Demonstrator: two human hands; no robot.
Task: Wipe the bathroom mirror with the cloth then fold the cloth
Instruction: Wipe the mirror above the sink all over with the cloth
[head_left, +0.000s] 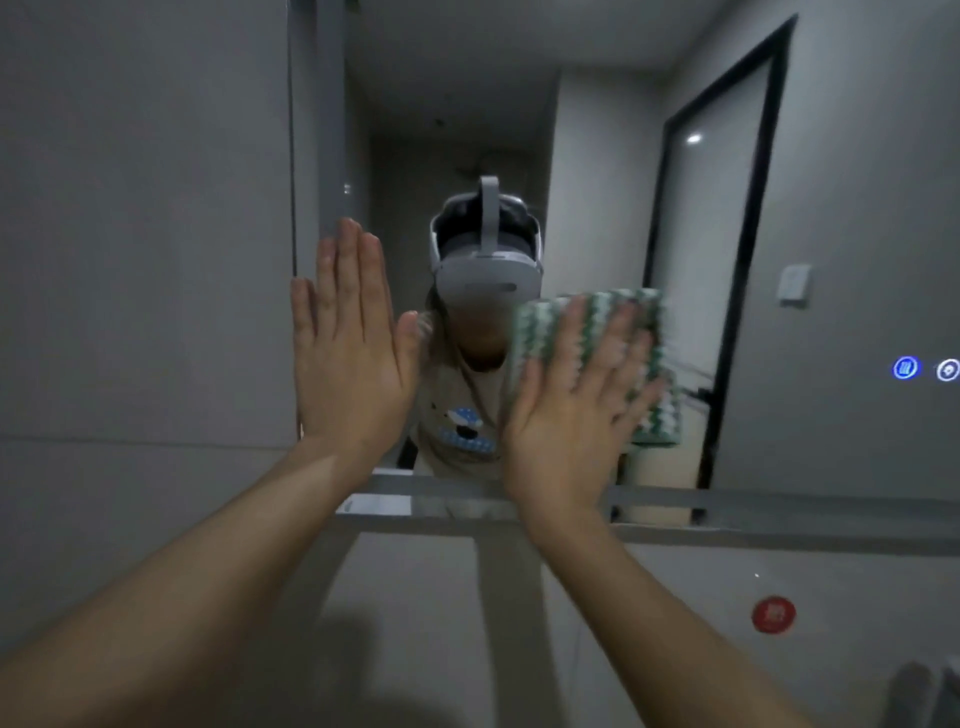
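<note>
Centre of the frame: mirror (597, 171), wall-mounted, its left edge running down just behind the left hand and its lower edge crossing the frame as a pale horizontal band. Right of centre: right hand (576, 395), fingers straight and spread, palm pressing the cloth (602, 358) flat against the glass; no fingers curl round it. Cloth: green-and-white zigzag weave, apparently doubled into a pad, edges showing above and to the right of the fingers, blurred. Left of centre: left hand (348, 343), flat and open, fingers together and pointing up, holding nothing, set at or just over the mirror's left edge; whether it touches the glass cannot be told. Step in hand, by judgement: the wiping stage, cloth engaged low on the glass; folding not yet begun. Next move calls for steady palm pressure while carrying the cloth across the unwiped upper and right areas, then both hands for the fold. Lower right: red round sticker (773, 614) on the pale surface below. Far right: two small lit icons (906, 368) on the glass, function unreadable. Hidden or unclear: mirror's top and right limits cut off; any smears invisible in dim light; cloth's underside and most of its lower portion covered by the hand.
</note>
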